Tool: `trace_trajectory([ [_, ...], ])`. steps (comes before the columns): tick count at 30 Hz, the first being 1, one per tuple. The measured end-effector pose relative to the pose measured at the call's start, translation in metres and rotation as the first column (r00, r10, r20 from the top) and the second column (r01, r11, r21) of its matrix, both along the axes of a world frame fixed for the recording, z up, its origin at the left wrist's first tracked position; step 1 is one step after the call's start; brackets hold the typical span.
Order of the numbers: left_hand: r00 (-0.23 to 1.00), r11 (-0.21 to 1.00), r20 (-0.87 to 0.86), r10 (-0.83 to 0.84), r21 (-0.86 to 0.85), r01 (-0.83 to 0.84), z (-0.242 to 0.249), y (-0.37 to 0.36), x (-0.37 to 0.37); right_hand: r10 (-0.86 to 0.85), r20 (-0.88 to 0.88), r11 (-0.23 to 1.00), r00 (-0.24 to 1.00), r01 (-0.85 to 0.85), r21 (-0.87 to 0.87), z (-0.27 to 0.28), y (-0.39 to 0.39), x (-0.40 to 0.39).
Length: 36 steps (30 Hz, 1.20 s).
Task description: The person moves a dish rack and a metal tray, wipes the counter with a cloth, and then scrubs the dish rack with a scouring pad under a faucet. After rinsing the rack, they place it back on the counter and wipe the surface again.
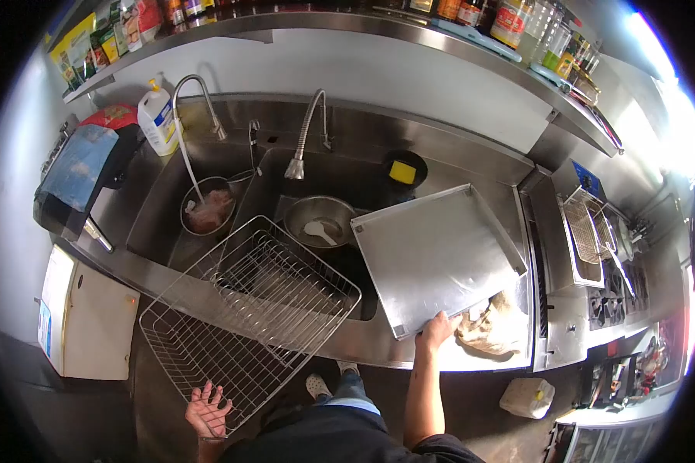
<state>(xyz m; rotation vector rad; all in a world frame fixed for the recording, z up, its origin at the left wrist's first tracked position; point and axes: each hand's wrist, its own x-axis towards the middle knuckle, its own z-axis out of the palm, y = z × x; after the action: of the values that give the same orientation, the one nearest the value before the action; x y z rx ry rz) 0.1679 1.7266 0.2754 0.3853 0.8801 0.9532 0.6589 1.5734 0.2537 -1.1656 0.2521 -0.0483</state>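
My left hand (207, 410) is under the near left corner of a wire dish rack (286, 297), palm up, fingers spread against the wires and bearing it. The rack slants from over the sink (367, 297) out past the counter's front edge. My right hand (438, 330) grips the near edge of a large shallow metal tray (436, 255), which is tilted over the sink's right side and the drainboard. A crumpled beige cloth (496, 328) lies beside my right hand, partly hidden by the tray.
A metal bowl with a white scoop (319, 231) sits in the sink. Water runs from the left faucet (181, 127) into a pot of pinkish meat (208, 212). A yellow sponge (402, 172) lies in a black pan. Fryer baskets (583, 231) stand right; a plastic jug (527, 397) is on the floor.
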Motion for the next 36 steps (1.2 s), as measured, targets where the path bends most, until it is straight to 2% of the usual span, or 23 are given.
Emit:
trace_trajectory([
  [1, 1.000, 1.000, -0.004, 0.002, 0.000, -0.002, 0.002, -0.002, 0.001, -0.004, 0.149, 0.958, 0.989, 0.046, -0.284, -0.014, 0.004, 0.002],
  [2, 1.000, 0.999, -0.020, -0.024, 0.044, 0.025, 0.002, -0.004, -0.001, 0.034, 0.290, 0.835, 0.956, 0.132, -0.534, -0.027, 0.007, 0.005],
  [3, 1.000, 0.999, -0.018, -0.021, 0.045, 0.022, 0.002, -0.007, -0.003, 0.111, 0.407, 0.647, 0.907, 0.245, -0.722, -0.034, 0.010, 0.003],
  [4, 1.000, 0.999, -0.021, -0.006, 0.048, 0.007, 0.001, -0.008, -0.004, -0.037, 0.224, 0.888, 0.974, 0.135, -0.439, 0.002, 0.026, -0.006],
  [5, 1.000, 0.999, -0.027, 0.011, 0.050, -0.010, 0.000, -0.011, -0.005, -0.032, 0.224, 0.890, 0.974, 0.130, -0.438, 0.008, 0.036, -0.007],
  [7, 1.000, 0.996, 0.000, -0.003, 0.090, 0.003, 0.000, -0.013, -0.006, 0.042, 0.271, 0.714, 0.962, 0.161, -0.681, 0.016, 0.049, -0.012],
  [9, 0.999, 0.998, -0.016, 0.045, 0.040, -0.045, 0.000, -0.016, -0.004, 0.061, 0.276, 0.769, 0.959, 0.131, -0.626, 0.029, 0.068, -0.020],
  [12, 0.999, 0.998, 0.002, 0.036, 0.053, -0.036, -0.006, -0.019, -0.006, 0.068, 0.371, 0.726, 0.926, 0.209, -0.655, 0.061, 0.092, -0.042],
  [14, 0.999, 0.998, 0.012, 0.046, 0.034, -0.046, -0.012, -0.018, -0.009, 0.181, 0.417, 0.702, 0.891, 0.181, -0.689, 0.066, 0.102, -0.046],
  [15, 0.999, 0.997, 0.025, 0.020, 0.071, -0.022, -0.015, -0.018, -0.010, 0.181, 0.421, 0.704, 0.889, 0.182, -0.687, 0.073, 0.106, -0.051],
  [17, 0.999, 0.994, 0.046, -0.013, 0.112, 0.008, -0.019, -0.018, -0.010, 0.247, 0.317, 0.629, 0.915, 0.098, -0.771, 0.088, 0.114, -0.062],
  [19, 0.999, 0.994, 0.036, 0.040, 0.103, -0.043, -0.019, -0.021, -0.008, 0.259, 0.361, 0.623, 0.896, 0.130, -0.771, 0.083, 0.120, -0.064],
  [23, 0.994, 0.990, 0.092, -0.052, 0.132, 0.039, -0.045, -0.012, -0.026, 0.273, 0.457, 0.610, 0.846, 0.215, -0.763, 0.077, 0.128, -0.068],
  [24, 0.992, 0.998, 0.124, 0.009, 0.058, -0.016, -0.041, -0.015, -0.023, 0.267, 0.417, 0.609, 0.869, 0.183, -0.772, 0.080, 0.127, -0.068],
  [25, 0.997, 0.997, 0.025, 0.069, -0.032, -0.069, -0.022, -0.016, -0.012, 0.260, 0.376, 0.610, 0.889, 0.151, -0.778, 0.085, 0.126, -0.066],
  [26, 0.991, 0.992, -0.061, 0.118, -0.039, -0.121, -0.017, -0.016, -0.004, 0.231, 0.353, 0.664, 0.906, 0.119, -0.739, 0.093, 0.124, -0.065],
  [27, 0.973, 0.983, -0.150, 0.174, -0.036, -0.181, -0.014, -0.015, 0.002, 0.202, 0.358, 0.661, 0.912, 0.143, -0.736, 0.096, 0.118, -0.058],
  [29, 0.981, 0.988, -0.133, 0.141, -0.035, -0.147, -0.005, -0.015, 0.007, 0.153, 0.293, 0.752, 0.944, 0.081, -0.654, 0.094, 0.112, -0.047],
  [30, 0.984, 0.989, -0.120, 0.134, -0.038, -0.140, -0.002, -0.013, 0.007, 0.091, 0.371, 0.840, 0.924, 0.129, -0.528, 0.077, 0.108, -0.032],
  [31, 0.984, 0.991, -0.121, 0.129, -0.025, -0.133, -0.004, -0.010, 0.007, 0.080, 0.369, 0.845, 0.926, 0.133, -0.518, 0.077, 0.098, -0.027],
  [33, 0.975, 0.970, -0.138, 0.176, -0.143, -0.196, -0.015, -0.004, 0.005, 0.020, 0.302, 0.835, 0.953, 0.150, -0.529, 0.078, 0.072, -0.014],
  [35, 0.983, 0.968, -0.104, 0.152, -0.184, -0.169, -0.027, 0.004, -0.006, -0.002, 0.261, 0.866, 0.965, 0.132, -0.482, 0.031, 0.038, 0.022],
  [36, 0.990, 0.967, -0.070, 0.122, -0.215, -0.134, -0.035, 0.006, -0.010, -0.106, 0.237, 0.909, 0.966, 0.191, -0.370, 0.026, 0.027, 0.031],
])
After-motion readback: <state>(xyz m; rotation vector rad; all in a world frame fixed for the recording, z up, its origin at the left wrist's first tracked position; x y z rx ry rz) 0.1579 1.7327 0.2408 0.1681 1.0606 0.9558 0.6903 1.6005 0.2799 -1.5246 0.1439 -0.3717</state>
